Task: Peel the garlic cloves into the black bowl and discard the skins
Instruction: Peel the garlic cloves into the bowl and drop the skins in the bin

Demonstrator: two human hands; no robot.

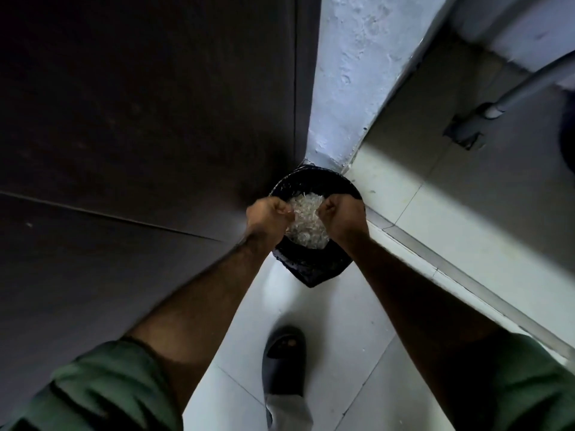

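- Looking down at a black bin (311, 269) lined with a black bag, standing on the pale tiled floor (357, 337) in the corner by a dark door (140, 119) and a light blue wall (348, 73).
- Full of white garlic skins (306, 222), heaped in the middle of the bin.
- Left hand (269, 217) over the left rim of the bin, fingers curled in tight; cannot tell if the grip has skins in it, though a few thin bits show at its fingers.
- Right hand (340, 217) over the right rim, fingers curled into a fist; cannot tell what the grip holds.
- Both hands touching the heap of skins, one on each side.
- Green sleeves (102, 387) on both arms near the bottom corners.
- One foot in a dark slipper (284, 362) on the floor, near the bin.
- Grey pipe (529, 85) by the far right wall.
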